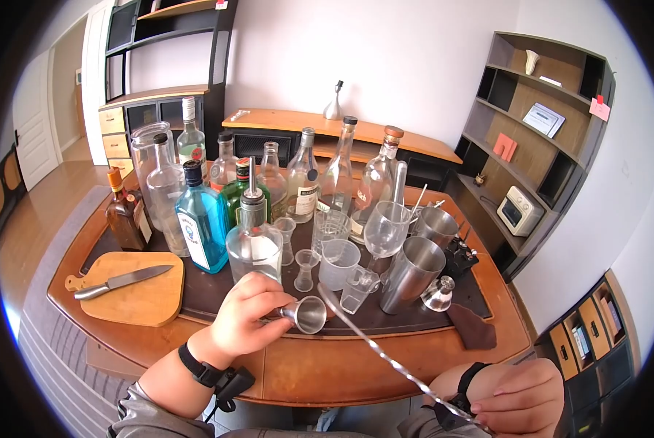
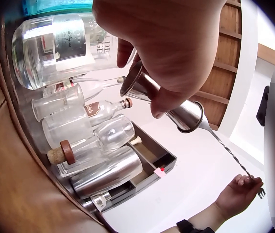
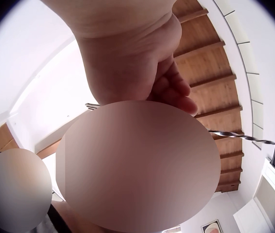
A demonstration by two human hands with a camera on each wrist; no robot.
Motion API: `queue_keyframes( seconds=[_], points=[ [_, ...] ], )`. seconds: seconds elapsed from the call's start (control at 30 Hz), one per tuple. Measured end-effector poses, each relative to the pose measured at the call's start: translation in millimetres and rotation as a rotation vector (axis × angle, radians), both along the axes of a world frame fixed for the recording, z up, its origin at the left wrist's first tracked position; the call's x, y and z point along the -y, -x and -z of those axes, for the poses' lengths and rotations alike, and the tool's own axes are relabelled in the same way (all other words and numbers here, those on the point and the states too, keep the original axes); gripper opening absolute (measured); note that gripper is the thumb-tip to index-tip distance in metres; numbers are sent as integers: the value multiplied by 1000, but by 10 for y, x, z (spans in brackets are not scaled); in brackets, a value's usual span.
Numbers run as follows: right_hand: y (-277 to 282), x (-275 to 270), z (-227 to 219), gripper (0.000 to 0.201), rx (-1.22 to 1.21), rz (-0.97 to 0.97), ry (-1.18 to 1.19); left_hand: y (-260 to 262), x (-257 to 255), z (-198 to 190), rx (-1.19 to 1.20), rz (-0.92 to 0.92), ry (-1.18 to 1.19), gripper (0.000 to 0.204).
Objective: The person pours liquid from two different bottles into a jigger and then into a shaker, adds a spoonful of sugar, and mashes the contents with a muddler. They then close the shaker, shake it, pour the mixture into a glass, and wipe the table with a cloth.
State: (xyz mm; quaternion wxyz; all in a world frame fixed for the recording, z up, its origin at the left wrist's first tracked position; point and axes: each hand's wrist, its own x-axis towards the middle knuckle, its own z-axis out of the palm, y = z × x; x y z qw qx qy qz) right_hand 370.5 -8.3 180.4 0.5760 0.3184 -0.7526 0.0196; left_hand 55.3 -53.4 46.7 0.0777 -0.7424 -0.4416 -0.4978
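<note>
L hand (image 1: pixel 248 315) grips steel jigger (image 1: pixel 308 314) (tipped sideways); R hand (image 1: pixel 525 398) pinches bar spoon (image 1: pixel 385 358).

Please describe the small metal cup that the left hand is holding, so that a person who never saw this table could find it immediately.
Start at the round wooden table and find the dark mat with the bottles. At the mat's front edge, the left hand grips a steel jigger tipped on its side, open mouth facing the camera. Unlike the clear glass measures behind it, it is shiny metal and is held rather than standing.
</note>
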Motion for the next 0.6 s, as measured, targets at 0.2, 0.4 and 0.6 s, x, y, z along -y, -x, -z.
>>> queue_keyframes(
  seconds=[0.2,0.4,0.6],
  points=[
    [-34,75,-12,31,-10,-24,-9,5,-30,58,43,-30,33,37],
    [-386,141,346,28,-77,81,192,-16,-22,52,129,-13,69,33],
    [-730,2,1178,20,-702,56,948,-23,-40,90,173,2,68,30]
  ],
)
